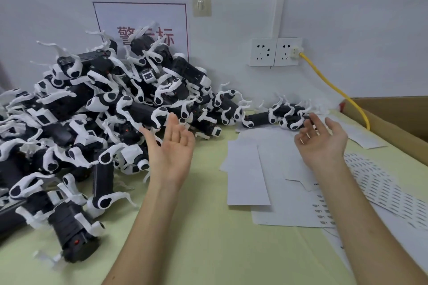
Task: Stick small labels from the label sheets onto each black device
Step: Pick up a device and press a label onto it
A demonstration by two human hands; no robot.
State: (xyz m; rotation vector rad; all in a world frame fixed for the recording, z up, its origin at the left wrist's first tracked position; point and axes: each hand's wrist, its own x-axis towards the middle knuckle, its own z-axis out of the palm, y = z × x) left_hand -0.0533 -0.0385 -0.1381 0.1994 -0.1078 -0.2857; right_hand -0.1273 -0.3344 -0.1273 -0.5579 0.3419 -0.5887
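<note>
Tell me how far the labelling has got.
Done: unclear; a few white-wrapped black devices lie apart by the wall. In hand: nothing; left hand and right hand are open. Left: the big heap of such devices, with a white label sheet that looks full.

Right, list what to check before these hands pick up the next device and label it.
1. Left hand free: ok, open, palm up, holds nothing.
2. Right hand free: ok, open, holds nothing.
3. Devices close by: ok, the pile of black devices lies just beyond the left hand.
4. Labels left: ok, the label sheet beside the right forearm shows rows of dark labels.
5. Which devices are already labelled: cannot tell.
6. Bare work spot: ok, green table shows between the forearms.
</note>
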